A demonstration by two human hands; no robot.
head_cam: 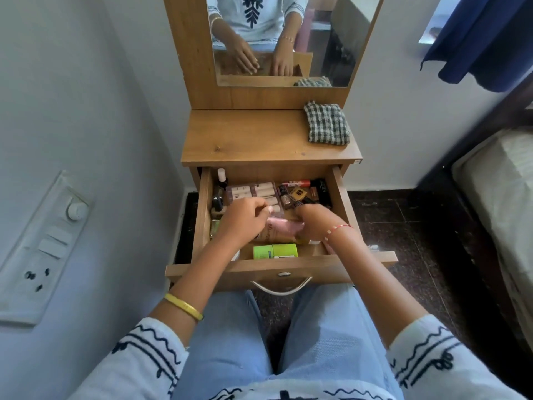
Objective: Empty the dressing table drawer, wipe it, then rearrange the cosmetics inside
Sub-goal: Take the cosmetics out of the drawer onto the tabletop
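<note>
The wooden drawer (340,194) of the dressing table is pulled out over my knees and holds several cosmetics. Both hands reach into it. My left hand (245,219) has its fingers curled over the middle of the drawer, above a pink bottle (281,229) lying on its side; what it grips is hidden. My right hand (314,222) curls round the right end of that pink bottle. A green tube (275,251) lies at the drawer's front. Lipstick tubes (259,190) sit in a row at the back, nail polish bottles (219,194) along the left wall.
A folded checked cloth (327,124) lies on the right of the table top (245,140). A mirror (288,39) stands behind it. A white wall with a switch panel (43,246) is to the left, a bed (501,203) to the right.
</note>
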